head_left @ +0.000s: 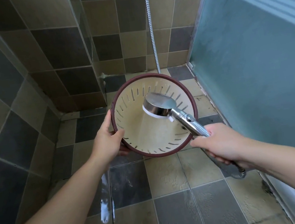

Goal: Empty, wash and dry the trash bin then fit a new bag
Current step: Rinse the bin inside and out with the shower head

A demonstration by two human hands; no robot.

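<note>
Left hand (107, 137) grips trash bin (141, 131) rim at 9 o'clock; right hand (219, 144) clamped on shower head (162, 104) handle, spraying inside.

Hidden or cut off, as we find it: trash bin (156, 129), outer wall and base out of sight, only the inside showing. Left hand (107, 141), fingers hidden beneath the rim. Shower head (158, 104), spray face turned away. Hose (150, 27), top cut by the upper edge. Both forearms cut by the lower edge.
</note>
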